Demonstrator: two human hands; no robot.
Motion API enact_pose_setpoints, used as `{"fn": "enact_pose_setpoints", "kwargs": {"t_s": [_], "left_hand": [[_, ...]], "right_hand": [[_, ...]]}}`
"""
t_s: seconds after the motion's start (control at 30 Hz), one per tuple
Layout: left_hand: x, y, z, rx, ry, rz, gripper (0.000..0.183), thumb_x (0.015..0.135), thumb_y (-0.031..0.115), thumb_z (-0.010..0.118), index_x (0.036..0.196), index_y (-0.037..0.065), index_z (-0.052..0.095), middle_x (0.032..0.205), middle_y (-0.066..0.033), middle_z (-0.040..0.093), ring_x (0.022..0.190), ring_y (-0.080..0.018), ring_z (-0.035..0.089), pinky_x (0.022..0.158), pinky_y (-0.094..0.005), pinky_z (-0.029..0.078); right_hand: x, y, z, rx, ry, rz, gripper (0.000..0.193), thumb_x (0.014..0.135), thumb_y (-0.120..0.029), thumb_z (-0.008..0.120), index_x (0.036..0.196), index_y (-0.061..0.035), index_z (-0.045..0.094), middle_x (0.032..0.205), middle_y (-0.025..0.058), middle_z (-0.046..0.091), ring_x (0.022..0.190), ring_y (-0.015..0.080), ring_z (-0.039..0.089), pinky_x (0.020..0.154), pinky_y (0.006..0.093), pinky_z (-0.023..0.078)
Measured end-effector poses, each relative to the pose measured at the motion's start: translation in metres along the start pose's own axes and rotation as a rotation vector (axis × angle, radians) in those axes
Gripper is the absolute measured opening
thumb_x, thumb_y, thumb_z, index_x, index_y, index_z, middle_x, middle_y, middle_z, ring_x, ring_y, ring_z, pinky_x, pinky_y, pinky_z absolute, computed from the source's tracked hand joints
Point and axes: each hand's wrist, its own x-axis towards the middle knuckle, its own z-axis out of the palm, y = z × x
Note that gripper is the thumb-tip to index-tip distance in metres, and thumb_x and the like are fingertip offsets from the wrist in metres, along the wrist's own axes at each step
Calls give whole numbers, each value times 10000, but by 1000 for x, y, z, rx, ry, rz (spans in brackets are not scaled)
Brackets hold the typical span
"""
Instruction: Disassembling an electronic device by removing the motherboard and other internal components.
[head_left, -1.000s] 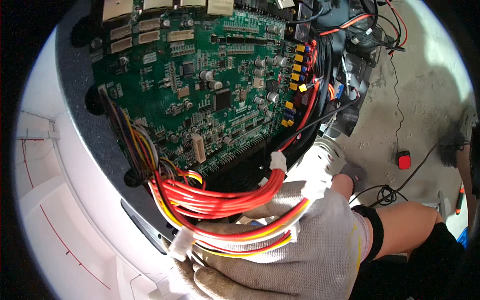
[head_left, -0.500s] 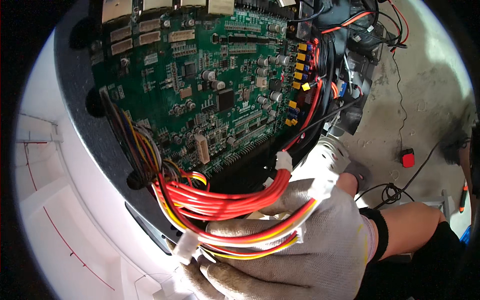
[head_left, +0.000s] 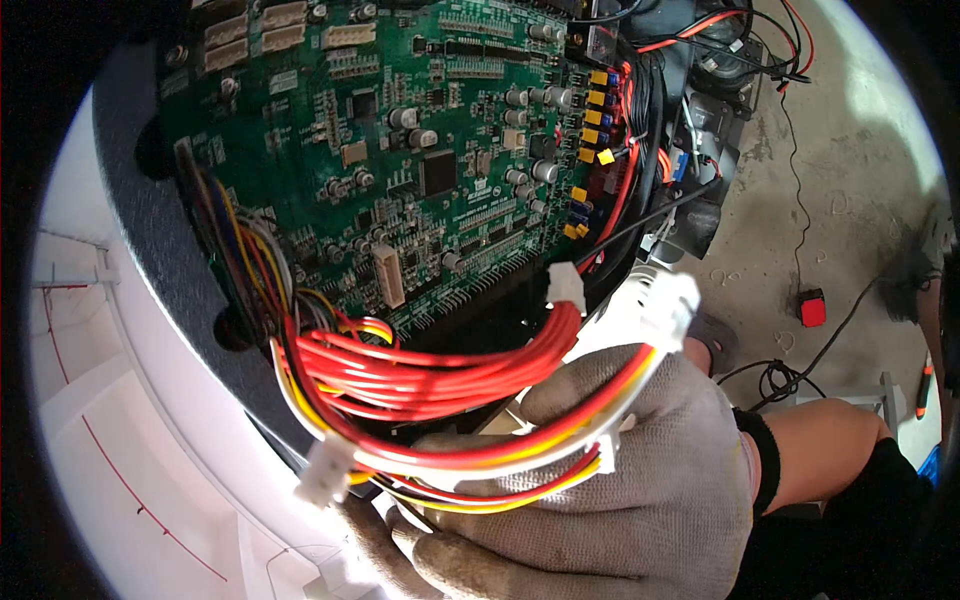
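Observation:
My right hand [head_left: 620, 480], in a grey, dirt-stained work glove, reaches in from the right with its fingers bent. Whatever its fingertips close on is hidden behind the wires. Across the glove's back and fingers runs a red, yellow and white wire harness [head_left: 520, 448], ending in a bright white plug [head_left: 668, 310]. A thick bundle of red wires [head_left: 430, 385] curves above it to another white connector [head_left: 567, 286]. A third white connector [head_left: 325, 470] hangs near the fingertips. Beyond the wires lies a green circuit board [head_left: 300, 190]. My left hand is not in view.
A dark housing edge [head_left: 150, 235] frames the board's left side. Yellow connectors [head_left: 592, 118] and black and red cables line its right. On the concrete floor sit a small red block [head_left: 811, 308] and a coiled black cable [head_left: 785, 378].
The board and housing have shifted up and left in view. My right hand sits slightly farther right, and the lower connector has swung left. The harness still lies over the glove.

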Motion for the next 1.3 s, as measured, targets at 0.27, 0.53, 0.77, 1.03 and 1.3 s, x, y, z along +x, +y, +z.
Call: {"fn": "enact_pose_setpoints", "kwargs": {"t_s": [0.27,0.53,0.77,1.03,1.3], "left_hand": [[7,27,6,-104,-37,32,533,994,145,497,1435,-151,451,1326,-276,608,1153,-264,625,1001,-349,494],[-28,64,-20,-344,242,-148,525,992,136,491,1427,-156,459,1328,-280,607,1168,-272,624,1007,-354,491],[-23,54,-31,-391,160,-40,530,892,67,648,1380,-112,546,707,-155,650,558,-258,629,563,-346,512],[-26,84,-39,-879,136,-206,147,935,115,662,967,-18,717,719,-34,643,600,-81,579,567,-261,483],[-10,95,-40,-1894,-326,-565,289,1042,208,574,1206,-26,619,753,-55,670,610,-121,641,558,-253,512]], "right_hand": [[68,-1,-31,161,-388,245,151,821,-127,723,908,-6,746,831,102,728,756,232,706,829,402,509],[65,-13,-14,652,-661,505,282,985,-233,590,1018,37,666,968,185,664,849,299,690,715,465,578],[45,-31,-15,951,-378,1200,346,1057,-358,539,913,-56,626,1040,80,561,1015,285,610,954,452,469],[91,-40,-31,624,-548,1467,317,1016,-415,564,1127,-119,535,1077,20,499,958,161,515,847,318,453],[146,-30,-53,704,-818,1950,411,988,-466,625,1147,-88,598,775,-20,489,583,94,443,539,247,387]]}}
